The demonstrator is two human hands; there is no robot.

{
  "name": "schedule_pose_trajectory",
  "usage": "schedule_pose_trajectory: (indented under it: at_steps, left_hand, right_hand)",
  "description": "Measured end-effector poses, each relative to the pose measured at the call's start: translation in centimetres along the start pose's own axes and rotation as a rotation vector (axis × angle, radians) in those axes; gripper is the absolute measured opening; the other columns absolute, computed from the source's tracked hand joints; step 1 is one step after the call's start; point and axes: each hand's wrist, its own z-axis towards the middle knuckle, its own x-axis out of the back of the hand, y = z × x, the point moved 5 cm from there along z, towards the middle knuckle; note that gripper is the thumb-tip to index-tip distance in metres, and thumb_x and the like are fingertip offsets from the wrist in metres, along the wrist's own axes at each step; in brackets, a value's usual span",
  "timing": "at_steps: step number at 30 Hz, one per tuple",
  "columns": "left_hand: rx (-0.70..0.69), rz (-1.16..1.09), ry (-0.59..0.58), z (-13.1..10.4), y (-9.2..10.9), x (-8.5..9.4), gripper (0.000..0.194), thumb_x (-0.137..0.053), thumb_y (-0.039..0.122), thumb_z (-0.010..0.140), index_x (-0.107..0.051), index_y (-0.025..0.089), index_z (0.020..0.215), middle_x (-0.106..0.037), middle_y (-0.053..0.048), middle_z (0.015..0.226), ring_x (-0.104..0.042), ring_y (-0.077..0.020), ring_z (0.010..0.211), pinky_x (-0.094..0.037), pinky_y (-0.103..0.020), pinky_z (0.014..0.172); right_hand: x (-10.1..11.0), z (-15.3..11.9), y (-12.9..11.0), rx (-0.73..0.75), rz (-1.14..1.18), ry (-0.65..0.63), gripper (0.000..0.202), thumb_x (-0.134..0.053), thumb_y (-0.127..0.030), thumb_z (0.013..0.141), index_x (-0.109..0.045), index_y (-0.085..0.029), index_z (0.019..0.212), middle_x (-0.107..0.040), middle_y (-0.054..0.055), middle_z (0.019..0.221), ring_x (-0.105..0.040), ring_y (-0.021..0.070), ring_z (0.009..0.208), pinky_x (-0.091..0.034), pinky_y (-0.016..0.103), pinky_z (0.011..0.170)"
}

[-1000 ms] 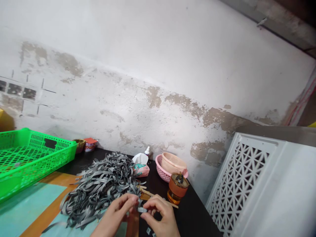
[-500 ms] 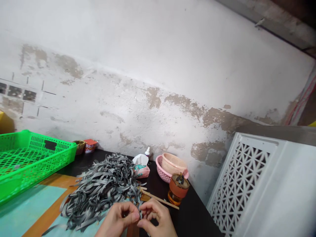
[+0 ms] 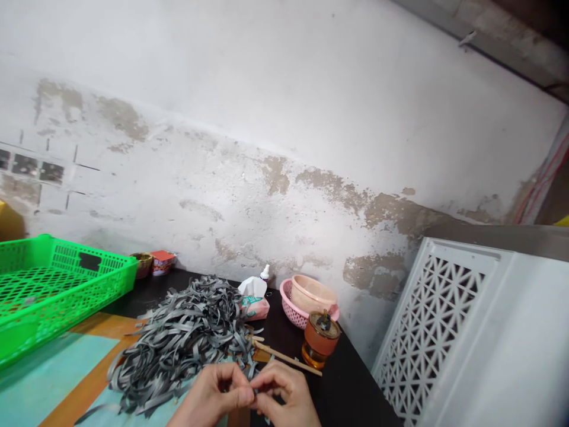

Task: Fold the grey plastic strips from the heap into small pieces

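My left hand [image 3: 212, 396] and my right hand [image 3: 287, 396] meet fingertip to fingertip at the bottom edge of the head view, pinching a small grey strip piece [image 3: 252, 392] between them. The piece is mostly hidden by my fingers. Just beyond my hands lies a big tangled pile of grey strips [image 3: 186, 338] on the table. A thin wooden stick [image 3: 284, 357] lies right of the pile, near my right hand.
A green plastic basket [image 3: 66, 279] stands at the left. Behind the pile are a tissue pack [image 3: 254, 302], a small white bottle [image 3: 265, 272], a pink basket holding a bowl [image 3: 306, 299] and an amber jar [image 3: 320, 344]. A white lattice crate [image 3: 466, 332] fills the right. Two small cups [image 3: 153, 262] stand by the wall.
My hands have drawn closer together and slightly lower in view; the fingertips now touch around the grey piece, which showed more clearly one second ago.
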Motion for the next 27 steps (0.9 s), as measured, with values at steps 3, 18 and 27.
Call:
schedule_pose_trajectory:
  at_steps: [3,18,27]
  left_hand:
    - [0.021,-0.059,-0.094,0.1,0.2,-0.1,0.039,-0.081,0.050,0.055,-0.072,0.012,0.060,-0.070,-0.004,0.058,-0.055,-0.0165,0.056,-0.038,-0.029,0.058]
    - [-0.028,0.153,-0.016,-0.9,2.8,-1.1,0.035,-0.073,0.048,0.065,-0.080,0.014,0.073,-0.075,-0.011,0.075,-0.064,-0.0286,0.076,-0.045,-0.035,0.071]
    - [-0.037,0.217,0.101,-1.1,2.6,-0.3,0.027,-0.076,0.042,0.060,-0.072,0.015,0.054,-0.068,-0.005,0.056,-0.058,-0.0238,0.062,-0.041,-0.034,0.063]
  right_hand:
    - [0.3,0.1,-0.2,0.011,0.090,0.036,0.014,-0.078,-0.029,0.064,-0.072,-0.018,0.071,-0.059,0.000,0.069,-0.056,0.0118,0.056,-0.047,0.021,0.048]
    - [0.7,0.2,-0.4,-0.108,0.012,0.083,0.011,-0.073,-0.018,0.063,-0.064,-0.016,0.069,-0.060,-0.002,0.062,-0.056,0.0125,0.056,-0.043,0.022,0.053]
    - [0.2,0.0,-1.4,0.018,-0.189,0.074,0.014,-0.073,-0.015,0.062,-0.069,-0.017,0.075,-0.064,0.001,0.069,-0.059,0.0145,0.063,-0.042,0.020,0.053]
